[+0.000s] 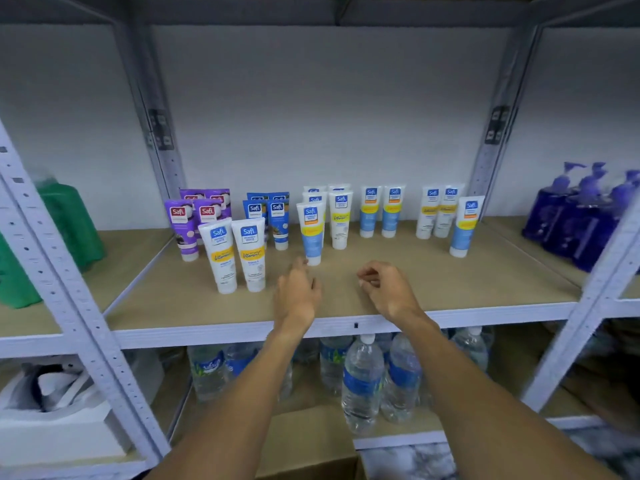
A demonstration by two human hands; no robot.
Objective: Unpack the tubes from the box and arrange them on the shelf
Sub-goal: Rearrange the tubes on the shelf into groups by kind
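Tubes [313,233] labelled "Safi", some reading "Vitamin C", stand cap-down on the shelf [450,282], the nearest blue-and-white one just beyond the left hand [298,296], whose loosely spread fingers [300,264] hold nothing, while the right hand [388,289] beside it curls empty.

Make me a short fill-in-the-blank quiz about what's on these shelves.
1. The purple plastic tubes stand at the ____ end of the tube rows.
2. The clear plastic water bottles stand on the shelf ____ the tubes.
3. Both hands, left hand and right hand, hold ____.
4. The pump bottles at far right are coloured ____.

Missing words: left; below; nothing; blue
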